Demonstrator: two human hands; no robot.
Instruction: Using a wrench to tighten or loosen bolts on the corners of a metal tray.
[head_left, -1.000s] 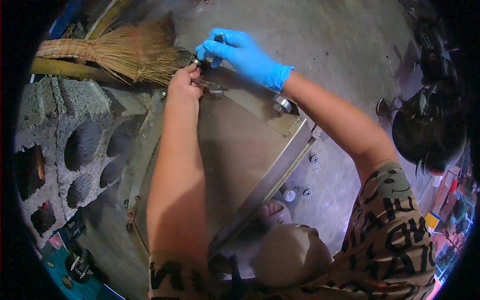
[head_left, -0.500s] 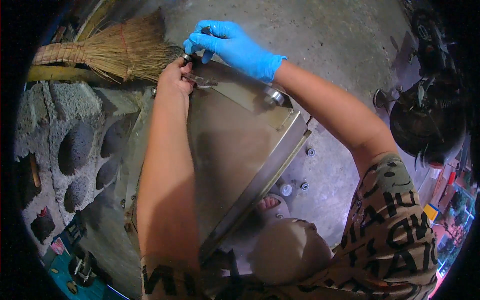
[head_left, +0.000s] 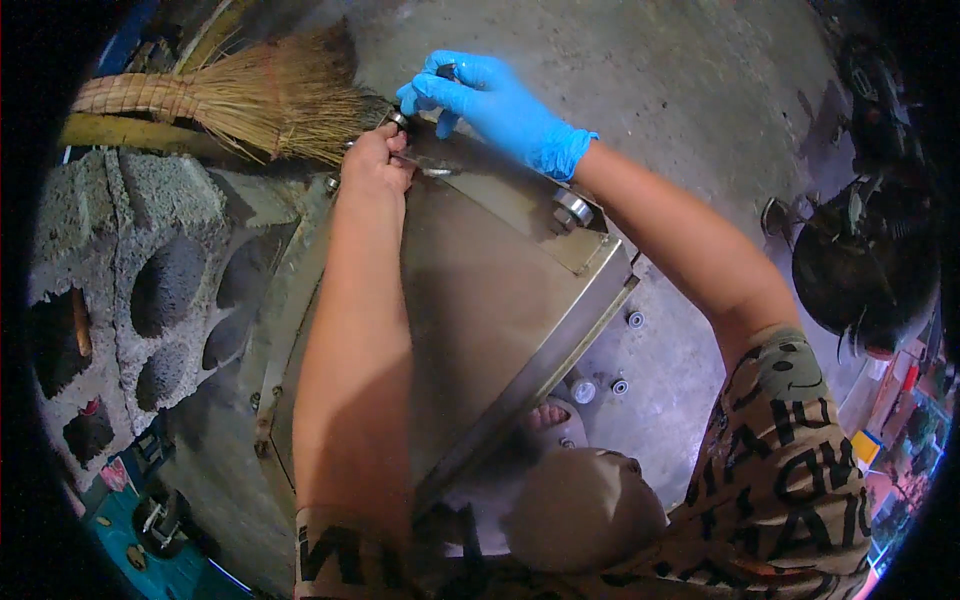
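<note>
1. Bearing (head_left: 398, 119) at metal box (head_left: 480, 270) far corner; left hand (head_left: 377, 162) fingers touch it, likely steadying, can't tell if gripping
2. Right hand (head_left: 488, 105) fingers curled round dark object (head_left: 447, 72), close by, probably for control

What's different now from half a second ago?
Mostly the view: most things sit a little farther right in the picture. Nothing was visibly picked up or let go. The bare left hand is still by the shiny bearing, the gloved right hand still holds a dark object, and the broom stayed put.
</note>
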